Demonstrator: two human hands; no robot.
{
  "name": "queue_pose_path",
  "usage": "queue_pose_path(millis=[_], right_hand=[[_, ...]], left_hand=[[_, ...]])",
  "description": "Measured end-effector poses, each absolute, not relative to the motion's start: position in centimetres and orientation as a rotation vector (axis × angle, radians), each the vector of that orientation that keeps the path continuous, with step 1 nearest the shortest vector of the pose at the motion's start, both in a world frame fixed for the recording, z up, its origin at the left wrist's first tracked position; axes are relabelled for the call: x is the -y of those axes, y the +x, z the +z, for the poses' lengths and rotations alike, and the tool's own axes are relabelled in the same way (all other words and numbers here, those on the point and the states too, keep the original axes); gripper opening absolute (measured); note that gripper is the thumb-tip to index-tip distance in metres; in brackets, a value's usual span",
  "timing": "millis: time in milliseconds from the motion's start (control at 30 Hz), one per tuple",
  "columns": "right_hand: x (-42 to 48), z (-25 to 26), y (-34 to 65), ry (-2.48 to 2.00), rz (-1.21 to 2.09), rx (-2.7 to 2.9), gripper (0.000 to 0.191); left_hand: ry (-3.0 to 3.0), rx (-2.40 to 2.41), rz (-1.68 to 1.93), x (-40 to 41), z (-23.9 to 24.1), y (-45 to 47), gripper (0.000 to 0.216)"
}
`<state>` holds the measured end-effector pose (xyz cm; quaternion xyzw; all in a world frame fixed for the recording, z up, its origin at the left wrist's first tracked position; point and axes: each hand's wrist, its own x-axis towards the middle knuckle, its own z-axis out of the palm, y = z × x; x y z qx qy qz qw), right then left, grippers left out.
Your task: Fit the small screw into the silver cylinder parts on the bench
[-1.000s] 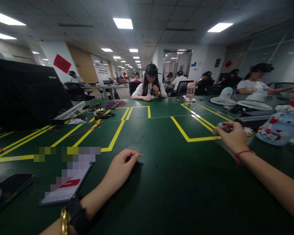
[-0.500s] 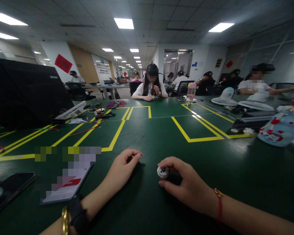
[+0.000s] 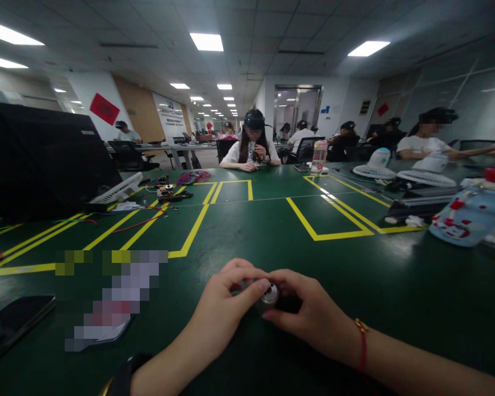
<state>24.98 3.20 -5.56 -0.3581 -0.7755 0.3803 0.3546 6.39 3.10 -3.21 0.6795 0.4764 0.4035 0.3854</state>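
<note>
A small, round silver metal piece (image 3: 269, 297) with dark holes in its end face stands just above or on the green table in front of me; its exact kind I cannot make out. My right hand (image 3: 309, 300) holds it from the right, thumb low and fingers curled round the far side. From the left, my left hand (image 3: 235, 294) reaches over it, thumb tip on its upper edge and fingers bent behind it. The fingers partly hide the piece's far side.
On the left lie a phone (image 3: 20, 313) and a blurred-out flat item (image 3: 111, 316). Beyond are a black box (image 3: 45, 165) and loose wires (image 3: 193, 177). A blue bottle (image 3: 457, 220) and small fans (image 3: 375, 168) stand right. A person (image 3: 251, 146) sits opposite.
My left hand has moved right, from apart to touching the metal piece and the right hand's fingertips. The right hand still holds the piece in nearly the same spot.
</note>
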Motion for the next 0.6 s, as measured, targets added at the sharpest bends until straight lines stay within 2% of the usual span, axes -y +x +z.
queue_pose_path(millis=[133, 267, 433, 600], right_hand=[[-2.9, -5.4, 25.3, -1.026, 0.790, 2.033, 0.029], [-3.2, -5.3, 25.7, -1.076, 0.803, 1.874, 0.027], [-7.4, -5.1, 28.6, -1.153, 0.749, 1.538, 0.040], [-13.9, -6.0, 36.7, -1.497, 0.289, 1.390, 0.049]], left_hand=[[1.737, -1.303, 1.062, -3.6, -3.5, 5.4, 0.024], [2.024, -1.336, 0.835, -3.9, -4.7, 5.2, 0.016], [2.289, -1.379, 0.612, -3.8, -5.6, 5.8, 0.015], [2.076, -1.364, 0.731, -4.1, -4.8, 5.0, 0.028]])
